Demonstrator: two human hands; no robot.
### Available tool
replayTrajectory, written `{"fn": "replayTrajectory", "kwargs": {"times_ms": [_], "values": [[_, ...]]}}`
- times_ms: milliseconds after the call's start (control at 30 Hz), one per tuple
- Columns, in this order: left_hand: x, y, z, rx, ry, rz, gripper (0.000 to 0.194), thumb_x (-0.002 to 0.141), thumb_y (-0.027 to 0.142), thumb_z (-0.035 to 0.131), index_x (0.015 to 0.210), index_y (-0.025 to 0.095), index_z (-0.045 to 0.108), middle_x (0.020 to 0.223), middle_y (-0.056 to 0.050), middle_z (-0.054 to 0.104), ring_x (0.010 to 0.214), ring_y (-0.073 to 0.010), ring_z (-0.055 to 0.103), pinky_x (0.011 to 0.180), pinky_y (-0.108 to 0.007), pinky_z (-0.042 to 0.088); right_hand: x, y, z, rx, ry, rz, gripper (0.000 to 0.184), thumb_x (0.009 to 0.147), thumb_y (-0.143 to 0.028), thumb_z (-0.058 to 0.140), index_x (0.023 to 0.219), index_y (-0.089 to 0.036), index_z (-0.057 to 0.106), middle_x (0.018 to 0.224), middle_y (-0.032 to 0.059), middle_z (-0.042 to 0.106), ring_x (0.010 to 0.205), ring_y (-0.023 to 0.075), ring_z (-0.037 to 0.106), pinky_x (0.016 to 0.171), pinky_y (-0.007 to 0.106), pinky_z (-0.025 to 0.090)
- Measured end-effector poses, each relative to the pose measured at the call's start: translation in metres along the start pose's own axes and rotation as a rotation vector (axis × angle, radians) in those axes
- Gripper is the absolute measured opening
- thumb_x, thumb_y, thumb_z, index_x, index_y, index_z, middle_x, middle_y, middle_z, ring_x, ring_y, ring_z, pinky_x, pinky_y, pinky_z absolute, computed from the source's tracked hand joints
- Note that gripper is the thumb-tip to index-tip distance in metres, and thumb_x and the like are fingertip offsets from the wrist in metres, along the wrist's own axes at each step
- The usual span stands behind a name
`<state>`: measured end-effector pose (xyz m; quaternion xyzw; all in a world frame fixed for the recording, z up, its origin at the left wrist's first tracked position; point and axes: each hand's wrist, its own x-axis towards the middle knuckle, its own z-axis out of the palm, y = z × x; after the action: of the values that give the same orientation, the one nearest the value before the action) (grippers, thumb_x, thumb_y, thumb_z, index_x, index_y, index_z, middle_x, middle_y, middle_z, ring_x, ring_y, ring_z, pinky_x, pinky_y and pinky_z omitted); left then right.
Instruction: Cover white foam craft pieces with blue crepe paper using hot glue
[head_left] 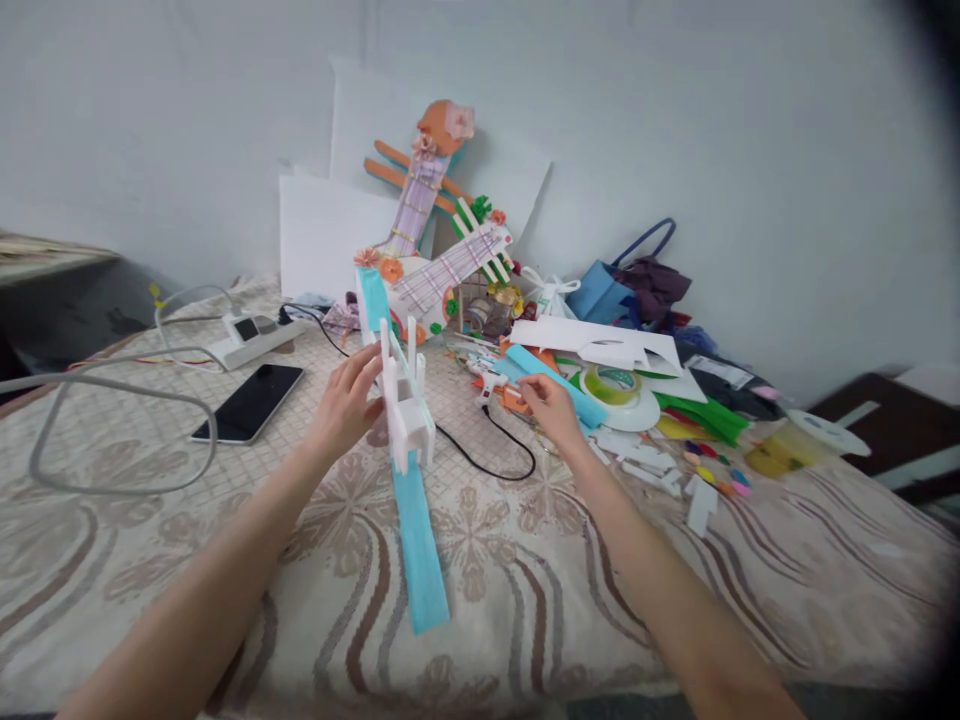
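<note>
A white foam-board structure (409, 410) with upright prongs and a boxy lower part stands on the table in front of me. A strip of turquoise crepe paper (421, 560) runs out from its near end, and more turquoise covers its far end. My left hand (351, 385) grips the structure's left side, thumb and fingers against it. To the right, my right hand (551, 405) has its fingertips pinched together beside a white glue gun (491, 385) with a black cord. What the pinch holds, if anything, is too small to make out.
A phone (255, 403) and a power strip (259, 343) lie left, with a looping grey cable. Decorated paper instruments (450, 275) lean at the back. Right are a tape roll (611, 385), white scraps (649, 465), coloured dots (739, 478) and a plastic tub (784, 450).
</note>
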<state>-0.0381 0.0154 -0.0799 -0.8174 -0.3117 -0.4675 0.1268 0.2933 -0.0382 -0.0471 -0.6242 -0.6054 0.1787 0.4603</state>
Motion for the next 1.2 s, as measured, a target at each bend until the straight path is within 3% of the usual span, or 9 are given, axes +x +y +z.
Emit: {"fn": "replayTrajectory", "kwargs": {"times_ms": [167,300,400,667,733,800,900,967,1200], "values": [[0.0,0.001,-0.001,0.003,0.002,-0.001,0.071,0.081,0.012,0.063,0.145,0.026,0.034,0.147,-0.017,0.048,0.135,-0.036,0.047,0.103,-0.058,0.047,0.04,0.017,0.039,-0.203,-0.099,0.19,0.033,0.095,-0.034,0.06,0.123,-0.016,0.059,0.123,0.0088,0.062,0.104,0.0227,0.065,0.087,0.043,0.056],[0.002,0.002,-0.002,0.005,-0.001,-0.006,0.072,0.08,0.011,0.063,0.144,0.027,0.035,0.146,-0.016,0.048,0.135,-0.0353,0.048,0.104,-0.058,0.047,0.051,0.015,0.067,-0.287,-0.109,0.307,0.032,0.096,-0.034,0.06,0.123,-0.017,0.059,0.126,0.0099,0.061,0.106,0.0229,0.064,0.089,0.043,0.056],[0.003,0.003,-0.003,0.007,-0.013,-0.009,0.07,0.081,0.011,0.064,0.143,0.026,0.036,0.146,-0.017,0.048,0.135,-0.0361,0.047,0.104,-0.058,0.046,0.053,0.016,0.074,-0.28,-0.085,0.356,0.033,0.095,-0.033,0.06,0.124,-0.017,0.058,0.126,0.0096,0.061,0.106,0.0231,0.064,0.088,0.044,0.056],[0.004,0.004,-0.001,0.013,-0.004,-0.01,0.069,0.083,0.013,0.063,0.144,0.026,0.034,0.145,-0.017,0.048,0.134,-0.0351,0.048,0.105,-0.055,0.046,0.038,0.017,0.051,0.085,-0.033,0.321,0.032,0.096,-0.035,0.06,0.122,-0.016,0.059,0.12,0.0085,0.063,0.099,0.0216,0.066,0.083,0.041,0.057],[0.005,0.003,-0.002,0.005,0.002,-0.013,0.07,0.083,0.013,0.064,0.145,0.026,0.033,0.144,-0.017,0.048,0.134,-0.035,0.048,0.105,-0.055,0.046,0.023,0.015,0.044,0.227,-0.035,0.287,0.031,0.097,-0.041,0.054,0.114,-0.015,0.059,0.099,0.0049,0.067,0.078,0.0161,0.067,0.068,0.033,0.058],[0.005,0.002,-0.004,0.0,0.009,-0.029,0.07,0.083,0.014,0.065,0.145,0.026,0.033,0.144,-0.016,0.048,0.134,-0.0346,0.048,0.105,-0.055,0.046,0.007,0.01,0.037,0.357,-0.059,0.254,0.035,0.093,-0.05,0.054,0.102,-0.017,0.059,0.076,-0.0012,0.062,0.059,0.0118,0.06,0.053,0.025,0.052],[0.006,-0.001,-0.007,-0.007,0.039,-0.059,0.07,0.083,0.017,0.067,0.145,0.027,0.034,0.145,-0.016,0.048,0.134,-0.0342,0.047,0.107,-0.055,0.046,-0.019,0.002,0.027,0.502,-0.125,0.224,0.04,0.086,-0.058,0.057,0.092,-0.018,0.059,0.06,-0.0054,0.05,0.047,0.0098,0.05,0.042,0.022,0.04],[0.007,-0.004,-0.008,-0.014,0.067,-0.064,0.071,0.084,0.019,0.068,0.145,0.027,0.035,0.145,-0.016,0.048,0.135,-0.0339,0.047,0.108,-0.055,0.045,-0.035,-0.005,0.021,0.562,-0.145,0.203,0.038,0.084,-0.057,0.058,0.089,-0.019,0.059,0.058,-0.006,0.048,0.046,0.01,0.047,0.041,0.022,0.038],[0.012,-0.006,-0.006,-0.035,0.058,-0.046,0.073,0.083,0.022,0.07,0.146,0.028,0.033,0.145,-0.015,0.048,0.134,-0.0329,0.048,0.108,-0.054,0.045,-0.071,-0.011,0.009,0.589,-0.093,0.129,0.021,0.082,-0.038,0.066,0.082,-0.023,0.05,0.062,-0.0065,0.057,0.052,0.0119,0.053,0.051,0.025,0.045]]}}
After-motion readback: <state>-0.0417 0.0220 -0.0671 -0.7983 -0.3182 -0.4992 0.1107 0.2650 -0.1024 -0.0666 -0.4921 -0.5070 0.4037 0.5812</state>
